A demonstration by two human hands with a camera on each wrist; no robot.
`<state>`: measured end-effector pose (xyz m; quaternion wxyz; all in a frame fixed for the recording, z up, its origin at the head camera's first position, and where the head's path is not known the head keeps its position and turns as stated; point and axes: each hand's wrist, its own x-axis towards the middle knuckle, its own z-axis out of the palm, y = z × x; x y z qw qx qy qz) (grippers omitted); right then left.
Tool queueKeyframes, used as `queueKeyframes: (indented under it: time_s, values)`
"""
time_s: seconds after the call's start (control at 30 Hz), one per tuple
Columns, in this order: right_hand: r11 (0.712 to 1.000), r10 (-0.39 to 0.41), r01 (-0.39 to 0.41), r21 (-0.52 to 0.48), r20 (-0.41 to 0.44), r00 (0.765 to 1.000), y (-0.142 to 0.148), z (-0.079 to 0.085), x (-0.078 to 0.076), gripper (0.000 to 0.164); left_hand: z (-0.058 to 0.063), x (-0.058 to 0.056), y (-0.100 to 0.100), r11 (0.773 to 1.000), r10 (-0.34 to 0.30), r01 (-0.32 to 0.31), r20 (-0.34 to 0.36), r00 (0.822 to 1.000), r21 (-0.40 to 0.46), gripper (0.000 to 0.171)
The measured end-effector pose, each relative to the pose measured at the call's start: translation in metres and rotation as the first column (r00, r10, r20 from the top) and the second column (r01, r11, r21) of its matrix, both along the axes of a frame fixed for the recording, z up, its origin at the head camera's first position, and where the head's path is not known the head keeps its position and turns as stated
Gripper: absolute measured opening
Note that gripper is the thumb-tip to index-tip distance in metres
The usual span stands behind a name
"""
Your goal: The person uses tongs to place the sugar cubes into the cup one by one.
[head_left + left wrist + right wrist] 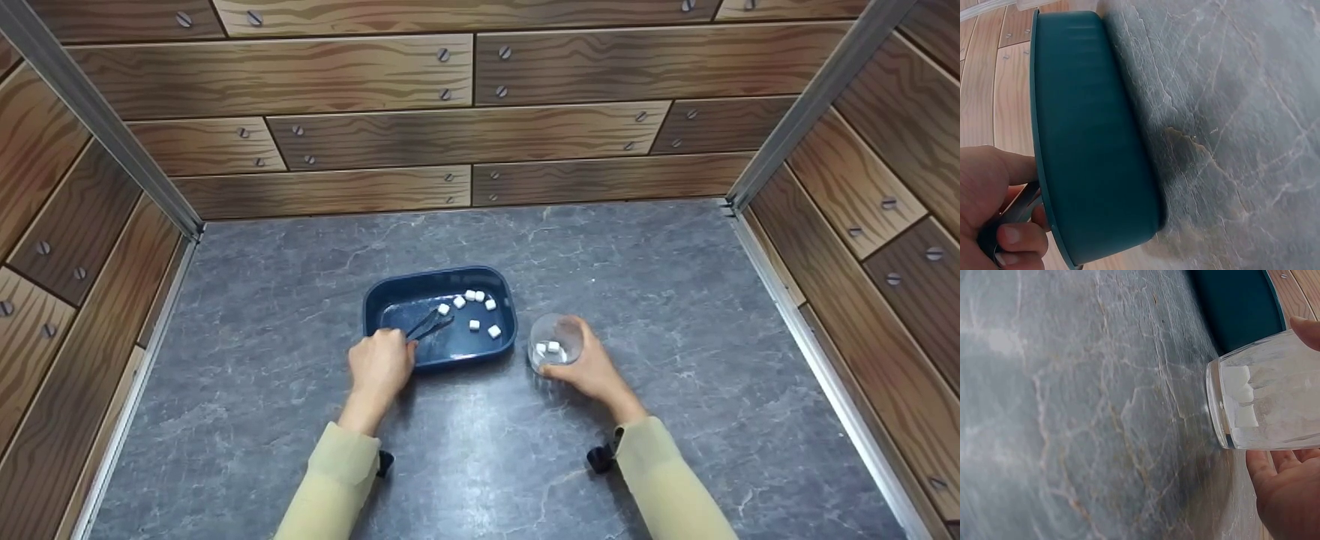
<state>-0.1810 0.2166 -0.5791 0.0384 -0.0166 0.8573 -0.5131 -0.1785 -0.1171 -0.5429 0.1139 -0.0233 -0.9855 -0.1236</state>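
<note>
Glossy panels printed with brown wood grain and slotted screw heads form the walls (375,75) across the top and both sides of the frame, enclosing a smooth grey tabletop (637,262) veined like marble. Pale yellow cloth sleeves (322,487) enter from the bottom edge. Near the centre sits a dark blue tray (457,346), a rounded rectangle with smooth, slightly sloping walls and a thin rim. Left of centre, the left hand (380,364) is curled over the tray's near left edge, gripping slim dark tongs (427,328) whose two arms reach over the tray floor. Right of centre, the right hand (592,367) holds a clear, round tumbler (1280,394) from its right side, thumb and fingers around the wall, just beside the tray's right end. The smallest things are matte white cubes (474,325) with softened edges: seven lie in the tray, mostly toward its right half, and a few rest at the tumbler's bottom. One tray cube is at the tongs' tips, though whether it is pinched cannot be told.
</note>
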Motion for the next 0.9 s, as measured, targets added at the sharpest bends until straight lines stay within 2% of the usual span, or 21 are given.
queueKeyframes:
  time_s: [0.27,0.57,0.9]
  values:
    - [1.000,0.006,-0.006,-0.010,-0.019,1.000,-0.0002,-0.0008,-0.0008,0.095,-0.0007,-0.0015,0.0024,0.999,-0.013,0.012,-0.033,0.999,-0.035,0.027]
    - [1.000,0.009,-0.009,-0.023,-0.028,1.000,-0.0005,-0.0020,-0.0026,0.093,-0.0008,-0.0051,0.0033,0.999,-0.005,0.005,0.005,1.000,-0.043,0.027]
    - [1.000,-0.002,0.002,-0.008,-0.018,1.000,-0.0007,-0.0012,-0.0007,0.094,-0.0029,-0.0070,0.0037,0.999,-0.012,0.011,-0.032,0.999,-0.032,0.025]
